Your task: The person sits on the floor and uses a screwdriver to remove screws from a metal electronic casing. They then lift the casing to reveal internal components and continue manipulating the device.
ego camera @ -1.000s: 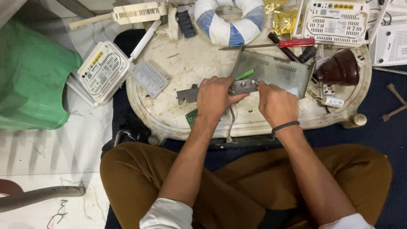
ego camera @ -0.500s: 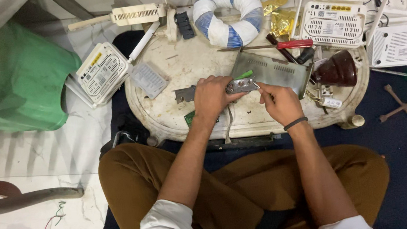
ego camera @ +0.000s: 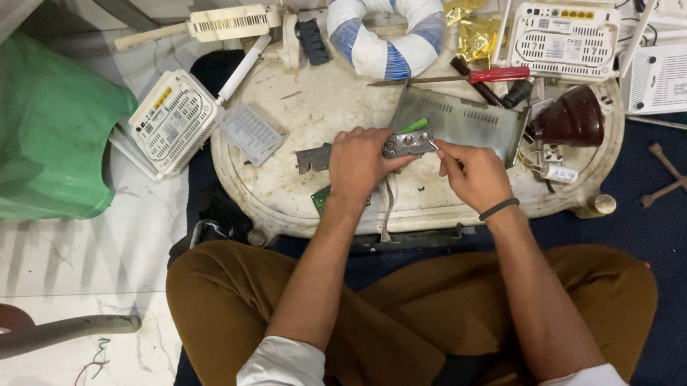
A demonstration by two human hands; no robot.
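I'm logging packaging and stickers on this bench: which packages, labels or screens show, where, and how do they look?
Gold foil packets: table's far edge, right of the blue-white ring, crinkled.
Yellow label: on the white router off the table's left edge, small strip.
Yellow-and-white stickers: on the white router at top right, small.
No screens.

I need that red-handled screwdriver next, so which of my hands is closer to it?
Right. The right hand sits just below and slightly left of the red-handled screwdriver; the left hand is farther left, holding the small metal part.
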